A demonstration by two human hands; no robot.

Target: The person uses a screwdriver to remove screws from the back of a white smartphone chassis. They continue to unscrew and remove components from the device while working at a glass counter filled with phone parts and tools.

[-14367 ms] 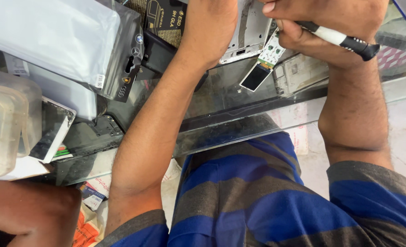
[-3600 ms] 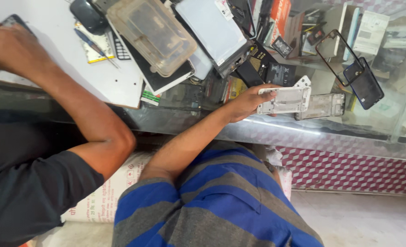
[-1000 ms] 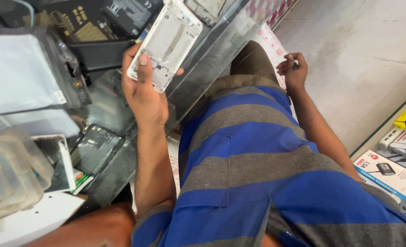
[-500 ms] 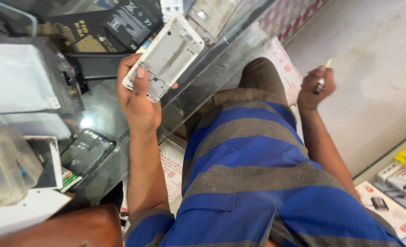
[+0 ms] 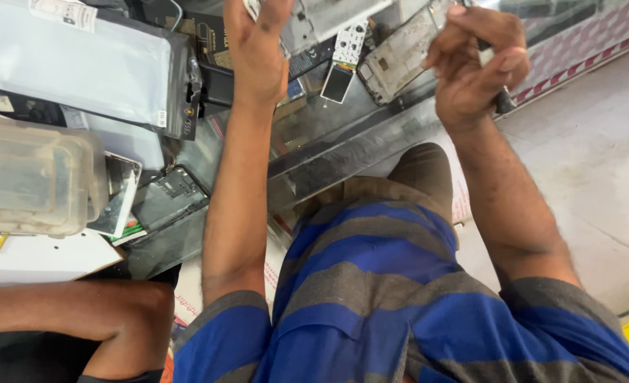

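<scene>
One tool (image 5: 502, 99) inside rt hand (image 5: 474, 67) grip.

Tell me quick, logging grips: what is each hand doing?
Left hand: shut on a phone frame.
Right hand: shut on a dark-tipped tool.

A clear plastic box (image 5: 34, 177) sits beside a silver pouch (image 5: 73, 64).
</scene>
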